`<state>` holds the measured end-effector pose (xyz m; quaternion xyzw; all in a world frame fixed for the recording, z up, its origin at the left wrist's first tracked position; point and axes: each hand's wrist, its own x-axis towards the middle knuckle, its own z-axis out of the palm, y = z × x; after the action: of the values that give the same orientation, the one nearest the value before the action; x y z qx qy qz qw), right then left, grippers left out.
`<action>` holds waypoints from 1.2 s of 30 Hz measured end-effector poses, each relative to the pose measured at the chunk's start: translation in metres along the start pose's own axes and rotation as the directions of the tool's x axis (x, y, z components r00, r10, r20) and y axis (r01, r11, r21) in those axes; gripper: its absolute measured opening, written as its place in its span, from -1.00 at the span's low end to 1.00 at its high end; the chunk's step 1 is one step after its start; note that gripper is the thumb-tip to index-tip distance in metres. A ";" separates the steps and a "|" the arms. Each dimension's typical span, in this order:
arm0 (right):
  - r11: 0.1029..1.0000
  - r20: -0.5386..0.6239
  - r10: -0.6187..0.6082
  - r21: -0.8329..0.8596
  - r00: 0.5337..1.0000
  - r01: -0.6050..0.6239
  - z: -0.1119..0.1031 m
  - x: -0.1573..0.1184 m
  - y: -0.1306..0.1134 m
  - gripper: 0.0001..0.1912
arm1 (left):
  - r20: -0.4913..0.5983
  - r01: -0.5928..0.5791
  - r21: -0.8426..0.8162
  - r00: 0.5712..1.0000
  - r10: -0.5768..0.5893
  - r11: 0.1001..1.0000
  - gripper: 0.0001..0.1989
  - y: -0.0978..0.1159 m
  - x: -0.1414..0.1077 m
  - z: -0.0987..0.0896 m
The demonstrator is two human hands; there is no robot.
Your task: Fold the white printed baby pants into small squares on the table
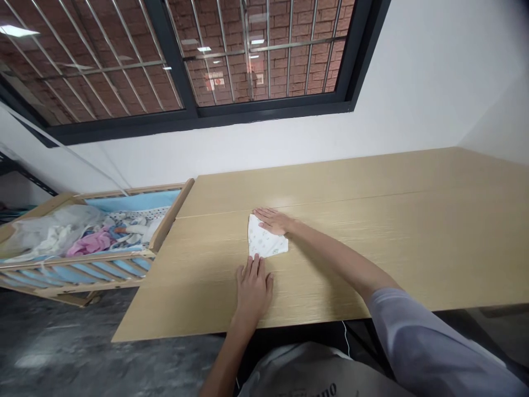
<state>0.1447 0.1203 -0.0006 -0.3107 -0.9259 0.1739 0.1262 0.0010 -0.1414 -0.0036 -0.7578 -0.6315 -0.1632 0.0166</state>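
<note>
A small white cloth (266,241) with a faint pattern lies flat and folded on the wooden table (397,237). Across its upper edge rests my right hand (275,220), palm down with the fingers stretched to the left. My left hand (254,284) is flat on the table just below the cloth, its fingers apart and the fingertips at the cloth's lower left edge. Neither hand is closed round anything. Part of the cloth's top is hidden under my right hand.
Left of the table stands a wooden crib (171,218) with blue lining, holding heaped clothes and a pink cloth (91,243). Behind the table are a white wall and a barred window (268,113). The table's front edge runs close to my body.
</note>
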 end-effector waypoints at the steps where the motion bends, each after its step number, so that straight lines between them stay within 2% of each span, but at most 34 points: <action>1: 1.000 0.000 -0.001 0.000 1.000 0.001 0.000 0.000 -0.001 -0.33 | 0.005 0.004 -0.006 1.000 -0.004 1.000 -0.51 0.001 0.000 -0.001; 4: 1.000 -0.005 -0.004 0.002 1.000 0.004 -0.005 -0.002 -0.009 -0.32 | 0.021 0.017 -0.039 1.000 -0.016 0.999 -0.53 0.002 0.002 -0.006; 7: 0.999 -0.100 0.018 0.042 0.995 -0.014 -0.021 -0.015 -0.028 -0.32 | 0.029 0.048 -0.111 0.999 -0.045 0.993 -0.61 -0.005 0.008 -0.015; 10: 0.999 -0.232 0.011 0.050 0.973 0.000 -0.040 -0.042 -0.051 -0.38 | 0.001 0.065 -0.165 0.998 -0.065 0.984 -0.72 -0.021 0.019 -0.025; 13: 0.999 -0.211 -0.035 0.011 0.977 0.038 -0.049 -0.077 -0.070 -0.55 | -0.010 -0.025 -0.164 1.000 0.023 0.986 -0.74 -0.039 0.033 -0.033; 16: 0.996 -0.128 -0.046 -0.086 0.991 0.035 -0.042 -0.109 -0.080 -0.65 | 0.054 -0.151 -0.144 0.986 0.160 0.978 -0.73 -0.053 0.046 -0.033; 18: 0.985 -0.105 -0.046 -0.168 0.993 0.028 -0.031 -0.126 -0.081 -0.68 | 0.095 -0.196 -0.142 0.973 0.211 0.970 -0.73 -0.059 0.051 -0.031; 22: 0.963 -0.137 -0.039 -0.268 0.990 0.001 -0.010 -0.146 -0.080 -0.72 | 0.105 -0.202 -0.148 0.970 0.219 0.968 -0.70 -0.064 0.054 -0.028; 26: 0.940 -0.202 -0.044 -0.341 0.979 -0.028 0.001 -0.148 -0.083 -0.70 | 0.108 -0.202 -0.136 0.970 0.217 0.970 -0.68 -0.063 0.057 -0.029; 31: 0.902 -0.159 -0.049 -0.431 0.986 -0.024 0.002 -0.149 -0.094 -0.71 | 0.114 -0.188 -0.113 0.973 0.201 0.976 -0.69 -0.059 0.053 -0.031; 36: 0.950 -0.207 0.028 -0.297 0.978 -0.091 -0.015 -0.167 -0.115 -0.80 | 0.116 -0.143 -0.178 0.979 0.165 0.974 -0.79 -0.048 0.034 -0.043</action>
<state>0.2182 -0.0650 0.0375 -0.3703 -0.9143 0.0003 0.1640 -0.0497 -0.1091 0.0379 -0.8123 -0.5543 -0.1647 -0.0762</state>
